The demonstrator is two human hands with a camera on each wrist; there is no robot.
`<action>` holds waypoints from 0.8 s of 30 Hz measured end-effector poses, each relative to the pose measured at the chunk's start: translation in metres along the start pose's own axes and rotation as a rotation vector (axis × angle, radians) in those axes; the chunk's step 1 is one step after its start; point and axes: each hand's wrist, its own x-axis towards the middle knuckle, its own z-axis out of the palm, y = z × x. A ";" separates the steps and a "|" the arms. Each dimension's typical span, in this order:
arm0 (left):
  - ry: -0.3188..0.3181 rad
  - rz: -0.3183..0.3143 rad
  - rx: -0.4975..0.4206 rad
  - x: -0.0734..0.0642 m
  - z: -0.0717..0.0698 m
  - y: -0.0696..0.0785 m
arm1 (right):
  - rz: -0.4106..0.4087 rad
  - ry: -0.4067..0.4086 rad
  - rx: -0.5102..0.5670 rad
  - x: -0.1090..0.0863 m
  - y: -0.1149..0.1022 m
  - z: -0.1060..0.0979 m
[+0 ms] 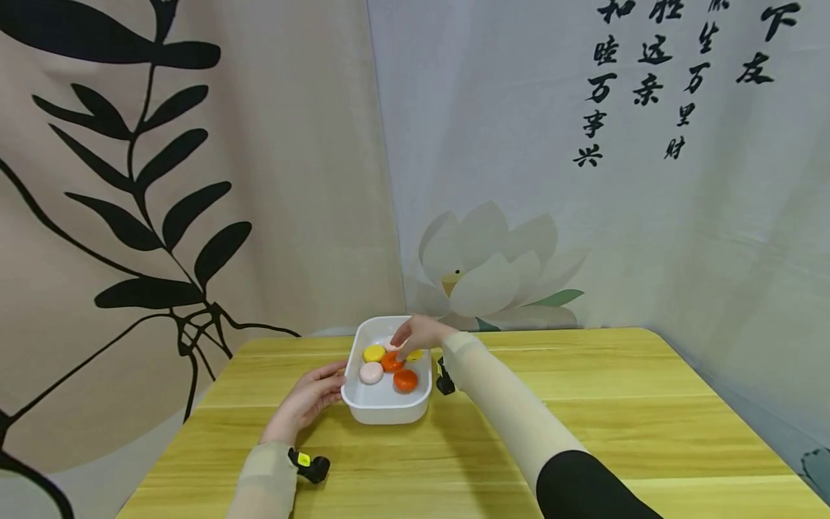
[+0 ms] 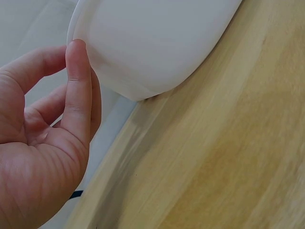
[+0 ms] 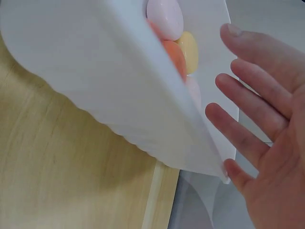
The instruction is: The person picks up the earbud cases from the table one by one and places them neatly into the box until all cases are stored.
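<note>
A white rectangular tub point(image 1: 387, 414) stands on the table and holds several smooth, rounded pieces. Among them are a yellow piece point(image 1: 374, 353), a pale pink piece point(image 1: 371, 373) and an orange piece point(image 1: 405, 380). My left hand point(image 1: 314, 396) is at the tub's left side; in the left wrist view its thumb and fingertips pinch the rim. Over the tub's right side hovers my right hand point(image 1: 421, 335), fingers pointing down at the pieces. The right wrist view shows this hand point(image 3: 267, 114) with spread fingers, nothing between them, the little finger at the rim.
The wooden table point(image 1: 583, 404) reaches to a hanging cloth point(image 1: 311, 180) printed with leaves, a flower and writing. A small black wrist camera point(image 1: 314, 468) sits on the left wrist, and another camera point(image 1: 445, 378) on the right.
</note>
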 end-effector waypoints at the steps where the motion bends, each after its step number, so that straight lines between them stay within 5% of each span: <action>1: 0.002 0.001 0.003 0.000 0.000 0.000 | 0.000 0.000 0.005 -0.001 0.000 0.000; 13: 0.004 0.001 0.035 -0.003 0.003 0.005 | -0.038 0.046 -0.021 -0.014 -0.002 -0.013; 24: 0.020 -0.015 0.080 -0.006 0.005 0.009 | -0.061 0.075 0.004 -0.019 0.021 -0.029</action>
